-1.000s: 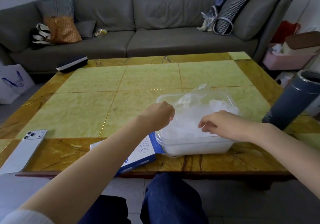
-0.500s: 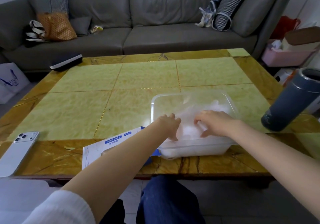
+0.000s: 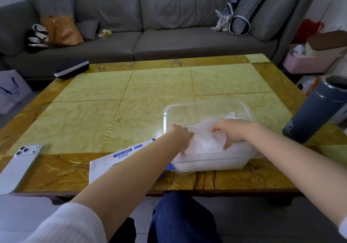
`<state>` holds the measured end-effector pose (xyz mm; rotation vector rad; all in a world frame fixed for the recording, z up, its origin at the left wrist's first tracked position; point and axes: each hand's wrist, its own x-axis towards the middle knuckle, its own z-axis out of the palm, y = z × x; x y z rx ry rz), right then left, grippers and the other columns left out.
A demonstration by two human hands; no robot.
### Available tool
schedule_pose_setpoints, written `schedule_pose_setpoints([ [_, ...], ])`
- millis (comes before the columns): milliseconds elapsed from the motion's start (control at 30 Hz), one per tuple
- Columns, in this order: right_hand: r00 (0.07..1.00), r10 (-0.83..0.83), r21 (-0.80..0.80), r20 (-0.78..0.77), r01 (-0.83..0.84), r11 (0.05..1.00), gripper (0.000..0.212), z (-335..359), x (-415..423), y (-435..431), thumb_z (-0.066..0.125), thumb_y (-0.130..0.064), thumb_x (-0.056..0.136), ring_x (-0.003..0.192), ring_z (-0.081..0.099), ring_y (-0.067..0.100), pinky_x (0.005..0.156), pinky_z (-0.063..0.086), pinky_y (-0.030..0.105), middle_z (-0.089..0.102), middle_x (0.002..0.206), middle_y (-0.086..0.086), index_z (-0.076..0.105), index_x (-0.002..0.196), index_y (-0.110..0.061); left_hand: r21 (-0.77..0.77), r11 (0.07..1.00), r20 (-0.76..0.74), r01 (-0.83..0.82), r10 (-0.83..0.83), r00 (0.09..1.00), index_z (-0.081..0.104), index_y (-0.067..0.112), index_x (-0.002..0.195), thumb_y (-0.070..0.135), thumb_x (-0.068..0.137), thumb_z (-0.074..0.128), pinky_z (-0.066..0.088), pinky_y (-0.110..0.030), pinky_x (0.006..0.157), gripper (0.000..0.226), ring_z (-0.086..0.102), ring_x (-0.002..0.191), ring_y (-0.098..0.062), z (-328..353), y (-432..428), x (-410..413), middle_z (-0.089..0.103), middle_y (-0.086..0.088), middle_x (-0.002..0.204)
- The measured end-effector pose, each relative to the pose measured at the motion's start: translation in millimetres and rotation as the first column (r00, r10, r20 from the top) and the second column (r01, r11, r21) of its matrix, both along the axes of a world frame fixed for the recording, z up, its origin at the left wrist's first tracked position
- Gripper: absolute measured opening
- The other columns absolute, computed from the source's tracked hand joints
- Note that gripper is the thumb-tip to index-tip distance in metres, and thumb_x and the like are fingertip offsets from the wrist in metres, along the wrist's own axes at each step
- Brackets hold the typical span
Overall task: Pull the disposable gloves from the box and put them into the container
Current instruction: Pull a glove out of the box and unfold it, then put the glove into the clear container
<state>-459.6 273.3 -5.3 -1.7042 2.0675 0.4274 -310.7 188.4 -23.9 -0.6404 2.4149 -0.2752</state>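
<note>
A clear plastic container (image 3: pixel 204 106) stands near the table's front edge, right of centre. A crumpled pile of thin translucent disposable gloves (image 3: pixel 205 142) fills its near half. Both hands are inside it. My left hand (image 3: pixel 179 133) pushes down on the pile's left side, and its fingertips are buried in the plastic. My right hand (image 3: pixel 232 132) presses on the right side with arched, spread fingers. The white and blue glove box (image 3: pixel 116 161) lies flat on the table just left of the container, partly hidden under my left forearm.
A dark grey flask (image 3: pixel 317 109) stands right of the container, close to my right arm. A white phone (image 3: pixel 19 165) lies at the front left corner of the table (image 3: pixel 93 122). A dark case (image 3: pixel 72 68) rests at the back left. A grey sofa stands beyond.
The gloves that stuck up above the rim have been pushed down into the container. Both hands went from above the pile to inside it. More of the glove box now shows.
</note>
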Motion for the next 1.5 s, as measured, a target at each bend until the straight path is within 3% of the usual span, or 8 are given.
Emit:
schedule_pose_setpoints([
  [133,0.999,0.013,-0.193,-0.041,-0.021,0.981,0.039,33.8,20.4,1.0,0.050,-0.020,0.097,0.124,0.047,0.022,0.097,0.040,0.033,0.048,0.140,0.001,0.045,0.135,-0.020,-0.046,0.996,-0.241,0.074,-0.082,0.967,0.034,0.016,0.141,0.049,0.090,0.053,0.030,-0.034,0.103,0.064,0.045,0.122,-0.025,24.1,-3.9,15.6,0.052,-0.006,0.131],
  [333,0.966,0.248,-0.637,0.077,-0.144,0.757,0.035,49.2,98.1,-3.5,0.044,-0.013,0.098,0.128,0.040,0.014,0.094,0.040,0.029,0.044,0.137,-0.004,0.047,0.132,-0.019,-0.053,0.990,-0.699,-0.128,0.055,0.713,0.052,0.021,0.122,0.028,0.097,0.043,0.029,-0.032,0.099,0.028,0.046,0.118,-0.018,43.7,-13.0,85.3,0.052,0.002,0.126],
  [467,0.897,0.425,-0.693,0.121,-0.230,0.683,0.036,33.1,149.4,-10.5,0.043,-0.009,0.098,0.125,0.040,0.011,0.086,0.040,0.021,0.042,0.134,-0.003,0.044,0.134,-0.017,0.042,0.936,-0.591,-0.350,0.306,0.747,0.050,0.023,0.124,0.032,0.098,0.040,0.033,-0.035,0.104,0.029,0.047,0.118,-0.017,22.1,-19.7,157.4,0.050,0.002,0.129],
  [633,0.872,0.467,-0.551,0.147,-0.320,0.771,0.036,-2.4,195.8,-31.3,0.042,-0.003,0.096,0.124,0.040,0.018,0.095,0.039,0.029,0.043,0.134,0.004,0.045,0.131,-0.010,0.249,0.824,-0.380,-0.508,0.566,0.732,0.038,0.026,0.136,0.046,0.094,0.047,0.031,-0.045,0.106,0.048,0.033,0.131,-0.022,-10.4,-14.3,218.2,0.033,0.001,0.143],
  [800,0.921,0.376,-0.351,0.101,-0.321,0.879,0.022,-40.2,225.3,-49.4,0.042,-0.005,0.095,0.117,0.042,0.026,0.082,0.039,0.034,0.052,0.118,0.011,0.053,0.114,-0.004,0.384,0.790,-0.421,-0.478,0.611,0.671,0.030,0.028,0.142,0.052,0.084,0.059,0.032,-0.048,0.108,0.069,0.018,0.139,-0.023,-28.6,-4.2,234.9,0.016,0.004,0.152],
  [1133,0.971,0.223,-0.327,-0.090,-0.240,0.914,0.021,-53.9,251.7,-65.2,0.046,-0.006,0.094,0.104,0.058,0.027,0.076,0.042,0.030,0.061,0.113,0.011,0.058,0.111,-0.004,0.337,0.802,-0.463,-0.493,0.597,0.655,0.024,0.027,0.144,0.049,0.087,0.058,0.031,-0.048,0.108,0.070,0.011,0.142,-0.023,-43.4,-0.2,237.0,0.010,0.001,0.156],
  [1333,0.974,0.141,-0.423,0.180,-0.053,0.905,0.022,-63.2,238.2,-63.2,0.044,-0.017,0.096,0.083,0.060,0.022,0.067,0.043,0.030,0.064,0.094,0.005,0.063,0.089,-0.010,0.354,0.794,-0.473,-0.495,0.608,0.638,0.024,0.026,0.144,0.049,0.086,0.059,0.031,-0.049,0.107,0.071,0.012,0.142,-0.024,-46.5,-2.4,237.1,0.010,0.002,0.155],
  [1500,0.934,0.096,-0.594,0.345,0.138,0.793,0.015,-47.7,219.0,-59.9,0.043,-0.015,0.098,0.075,0.048,0.018,0.066,0.039,0.029,0.049,0.088,0.002,0.045,0.083,-0.012,0.357,0.788,-0.464,-0.501,0.615,0.638,0.018,0.024,0.148,0.054,0.085,0.057,0.028,-0.050,0.109,0.079,0.009,0.143,-0.024,-50.2,-5.5,238.3,0.007,0.003,0.157],
])
